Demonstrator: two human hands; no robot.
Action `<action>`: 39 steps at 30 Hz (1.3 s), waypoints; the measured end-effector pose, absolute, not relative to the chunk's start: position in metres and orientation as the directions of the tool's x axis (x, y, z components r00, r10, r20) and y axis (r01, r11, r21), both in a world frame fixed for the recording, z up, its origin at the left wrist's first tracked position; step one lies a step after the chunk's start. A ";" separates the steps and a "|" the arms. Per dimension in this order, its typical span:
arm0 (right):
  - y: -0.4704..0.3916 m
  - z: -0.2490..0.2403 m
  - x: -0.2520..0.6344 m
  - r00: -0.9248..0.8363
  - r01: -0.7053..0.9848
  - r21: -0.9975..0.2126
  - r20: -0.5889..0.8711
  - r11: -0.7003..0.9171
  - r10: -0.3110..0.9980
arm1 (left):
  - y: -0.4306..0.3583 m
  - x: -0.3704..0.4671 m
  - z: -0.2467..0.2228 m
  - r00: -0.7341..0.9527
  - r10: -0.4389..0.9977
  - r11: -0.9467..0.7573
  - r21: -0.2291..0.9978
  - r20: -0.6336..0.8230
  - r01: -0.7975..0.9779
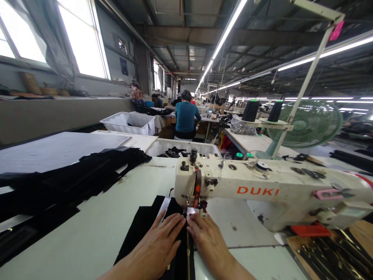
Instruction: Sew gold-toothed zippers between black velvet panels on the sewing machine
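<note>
The fingers of the left hand (163, 241) lie stretched and flat, pressing down on a black cloth piece (142, 221) without clenching it; the thumb points toward the other hand. The right hand (208, 237) rests with bent fingers along the piece's right edge, its fingertips close to those of the left; whether it pinches the edge there, I cannot tell.

The cloth piece lies on the pale machine table (96, 233), its far end at the needle area of the sewing machine (227, 175). It is deep black and looks matte, spread mostly flat, with a stepped outline at its far left corner and a slanting left side running down toward the wearer. A whitish strip (164, 209) lies slantwise on its far part, just beyond the left fingers. A thin gold-coloured line (188, 254) runs lengthwise between the hands near the right edge, and a small gold glint shows beneath the left hand. Much of the middle is covered by the left hand and forearm.

The machine's cream body carries orange lettering, "DUKI". To the left lies a long heap of black pieces (87, 175) with some pale strips among them. Beyond the machine head stands a white bin (208, 147) holding dark scraps; farther off, a person in a teal top (185, 116) sits facing away.
</note>
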State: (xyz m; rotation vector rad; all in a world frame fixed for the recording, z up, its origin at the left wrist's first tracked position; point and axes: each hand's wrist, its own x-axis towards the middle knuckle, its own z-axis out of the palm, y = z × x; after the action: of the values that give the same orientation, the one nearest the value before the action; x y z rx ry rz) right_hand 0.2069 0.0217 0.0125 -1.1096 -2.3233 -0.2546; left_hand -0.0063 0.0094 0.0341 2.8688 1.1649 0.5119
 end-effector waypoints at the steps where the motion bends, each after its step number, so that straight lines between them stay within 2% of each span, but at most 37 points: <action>1: 0.023 0.012 0.207 -0.509 0.764 -0.068 0.550 0.642 0.663 | 0.010 -0.006 0.035 0.667 0.682 -0.722 0.125 0.301 0.681; 8: 0.023 0.011 0.207 -0.509 0.740 -0.124 0.540 0.661 0.671 | 0.011 -0.006 0.039 0.673 0.680 -0.725 0.129 0.289 0.677; 13: 0.019 0.008 0.209 -0.469 0.733 -0.221 0.522 0.644 0.713 | 0.009 -0.009 0.040 0.683 0.670 -0.735 0.130 0.290 0.666; 18: 0.019 0.021 0.209 -0.387 0.692 -0.410 0.484 0.594 0.785 | 0.012 -0.009 0.040 0.688 0.671 -0.734 0.124 0.275 0.667; 23: 0.032 0.035 0.212 -0.181 0.630 -0.653 0.403 0.420 0.897 | 0.014 -0.009 0.041 0.696 0.658 -0.748 0.146 0.288 0.647; 27: 0.044 0.038 0.213 -0.115 0.550 -0.767 0.321 0.329 0.940 | 0.015 -0.010 0.042 0.704 0.652 -0.755 0.161 0.282 0.635; 33: 0.049 0.033 0.208 -0.090 0.504 -0.814 0.285 0.290 0.954 | 0.015 -0.010 0.043 0.705 0.651 -0.756 0.166 0.281 0.633; 39: 0.054 0.023 0.202 -0.029 0.544 -0.801 0.281 0.251 0.959 | 0.015 -0.010 0.040 0.698 0.661 -0.748 0.169 0.275 0.642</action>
State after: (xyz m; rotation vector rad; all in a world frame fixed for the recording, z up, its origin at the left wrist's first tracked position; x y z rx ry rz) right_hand 0.2025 0.0541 0.0226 -1.4033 -1.6888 0.6267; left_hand -0.0105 0.0148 0.0403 2.8396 1.0908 0.4957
